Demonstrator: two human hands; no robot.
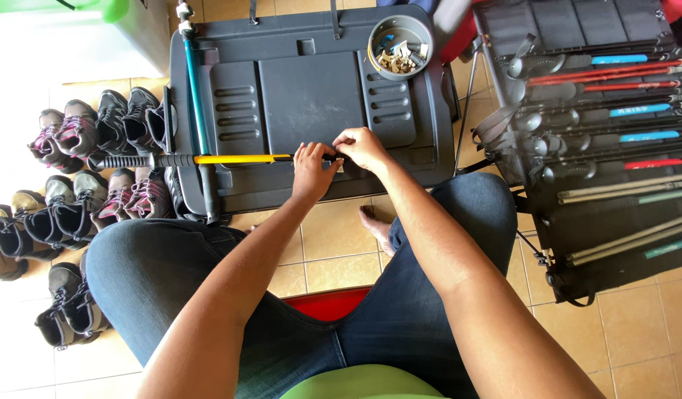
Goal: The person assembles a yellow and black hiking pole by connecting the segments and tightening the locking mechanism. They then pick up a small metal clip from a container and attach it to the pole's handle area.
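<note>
Left hand: my left hand [311, 168] lies over the shaft of a yellow trekking pole [237, 159], fingers curled down on it near the end of its yellow section; the grip is closed on the pole.
Right hand: my right hand [362, 148] sits just beside the left, fingertips pinched together at the pole's dark end. I cannot tell whether a small part is held between them, but they close on the pole itself.
Yellow trekking pole: it lies crosswise on the worktop, its ribbed black handle [123, 161] sticking out past the left edge, over the shoes.
Worktop: a dark grey moulded plastic panel [311, 96] lying flat in front of my knees, with recessed slots on either side of its centre.
Teal trekking pole: a second pole [195, 96] lies lengthwise along the panel's left side, passing under the yellow one.
Bowl: a round grey bowl [400, 46] at the far right corner of the panel holds small metal and plastic bits.
Pole rack: to my right, a black fabric holder [599, 96] carries many poles with blue, red and pale shafts, laid side by side.
Shoes: rows of hiking shoes [75, 192] stand on the tiled floor [629, 325] to my left.
Legs: I am seated, knees in blue jeans [156, 273] spread apart.
</note>
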